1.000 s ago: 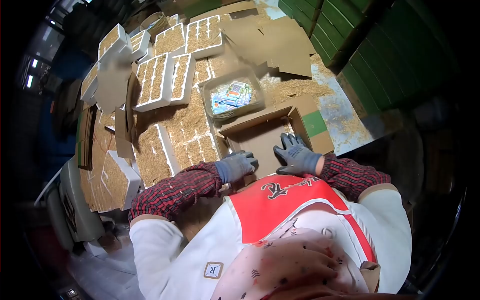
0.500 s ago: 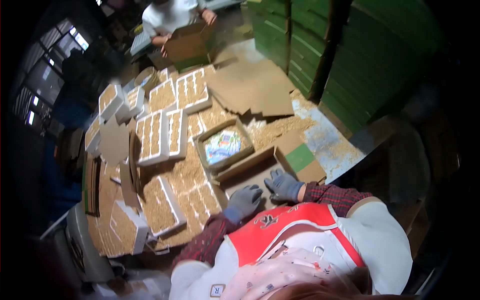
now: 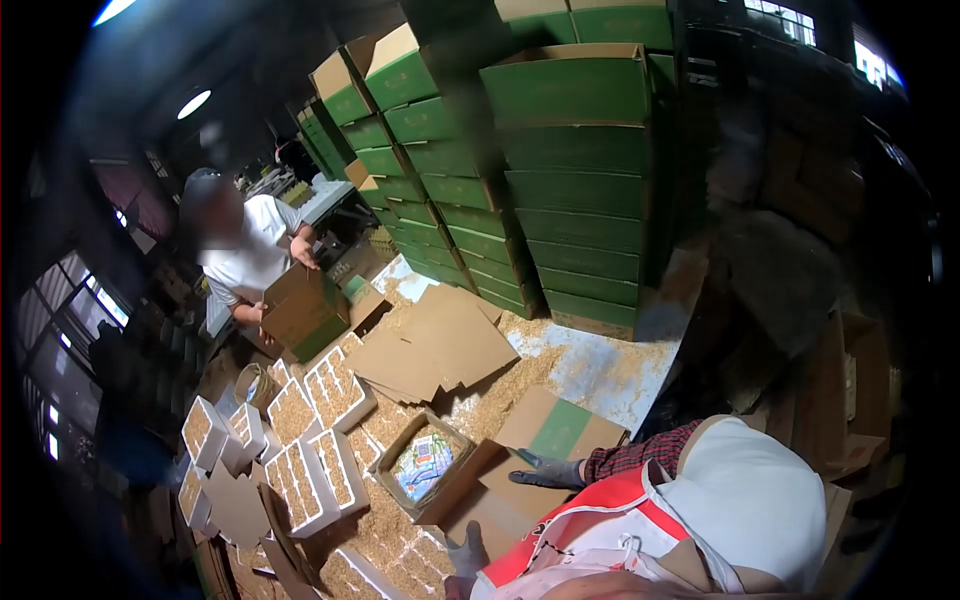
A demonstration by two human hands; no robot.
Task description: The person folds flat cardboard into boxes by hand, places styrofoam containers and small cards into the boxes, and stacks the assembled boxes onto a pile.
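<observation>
A brown cardboard box (image 3: 500, 508) lies in front of me, with a wide flap carrying a green band (image 3: 560, 428) folded outward on its far right side. My right hand (image 3: 552, 473), in a grey glove, lies flat on the box with its fingers stretched and thumb apart. My left hand (image 3: 468, 552), also gloved in grey, is at the box's near left side, thumb and fingers apart; its lower part is cut off by my apron and the frame's bottom. Next to the box is an open carton (image 3: 385, 466) holding colourful printed packets (image 3: 424, 466).
White foam trays (image 3: 345, 515) filled with sawdust-like material cover the table's left. Flat cardboard sheets (image 3: 425, 345) lie farther back. Tall stacks of green boxes (image 3: 575, 190) stand behind. Across the table, a person (image 3: 255, 240) holds an open carton (image 3: 305, 310).
My view has swung up and to the right, bringing the green stacks into full sight. My hands have moved apart, the right now on the box's far right part.
</observation>
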